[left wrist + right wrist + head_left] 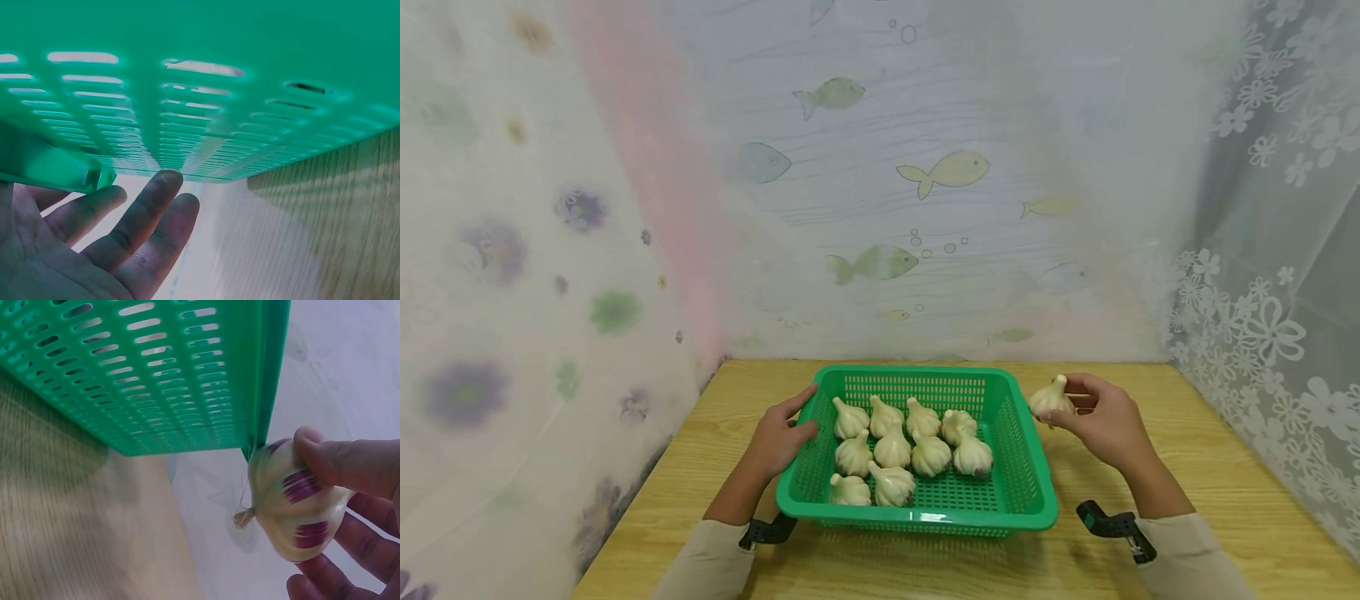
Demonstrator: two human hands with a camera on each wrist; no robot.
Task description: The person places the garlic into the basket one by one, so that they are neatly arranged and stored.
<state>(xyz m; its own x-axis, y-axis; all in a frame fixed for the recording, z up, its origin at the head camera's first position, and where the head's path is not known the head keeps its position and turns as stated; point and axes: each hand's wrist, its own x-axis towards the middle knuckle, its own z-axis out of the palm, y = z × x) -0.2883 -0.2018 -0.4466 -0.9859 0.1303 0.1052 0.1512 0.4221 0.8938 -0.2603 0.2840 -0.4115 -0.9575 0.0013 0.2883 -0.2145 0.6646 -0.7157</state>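
Note:
A green plastic basket (917, 517) with slotted walls stands on the table, holding several pale garlic bulbs (892, 446) grouped toward its left and middle. My left hand (778, 437) grips the basket's left rim, thumb over the top. In the left wrist view, the other fingers (140, 215) lie along the outside, under the rim. Just outside the right rim, my right hand (1105, 417) holds one garlic bulb (1051, 400) between thumb and fingers, its stem up. Seen in the right wrist view, this bulb (300, 500) has purple patches and a small tuft of roots, and overlaps the rim's corner.
The wooden table (700, 492) extends around the basket. A pale curtain (955, 250) printed with fish hangs behind it. Flower-patterned sheets (1270, 333) close off both sides. Each wrist carries a black strap mount (767, 531).

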